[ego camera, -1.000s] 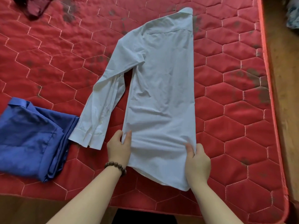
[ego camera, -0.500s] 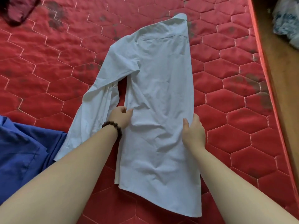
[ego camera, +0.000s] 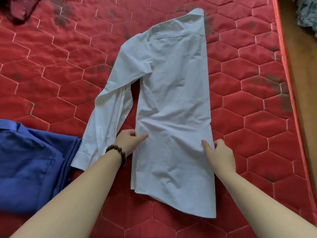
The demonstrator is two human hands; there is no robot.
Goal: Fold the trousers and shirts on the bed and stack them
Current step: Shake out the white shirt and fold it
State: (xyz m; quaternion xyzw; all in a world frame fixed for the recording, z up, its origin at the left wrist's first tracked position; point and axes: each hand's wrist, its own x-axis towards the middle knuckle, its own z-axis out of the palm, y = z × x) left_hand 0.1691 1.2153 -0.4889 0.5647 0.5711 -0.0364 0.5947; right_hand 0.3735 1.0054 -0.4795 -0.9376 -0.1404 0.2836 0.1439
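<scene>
A white long-sleeved shirt [ego camera: 173, 93] lies folded lengthwise on the red quilted bed [ego camera: 51, 66], collar at the far end, hem towards me. Its sleeve [ego camera: 109, 121] hangs out to the left, the cuff near a blue garment. My left hand [ego camera: 129, 140], with a bead bracelet on the wrist, pinches the shirt's left edge about halfway down. My right hand [ego camera: 218, 156] grips the right edge at the same height, thumb on top of the cloth.
A folded blue garment [ego camera: 29, 165] lies at the left, its edge touching the white cuff. A dark red garment [ego camera: 18, 9] sits at the far left corner. The bed's right edge [ego camera: 289, 83] borders a wooden floor [ego camera: 307, 69].
Both hands went from the hem up to the shirt's middle edges. In the last half second they hold about the same place on the shirt and the cloth between them has wrinkled.
</scene>
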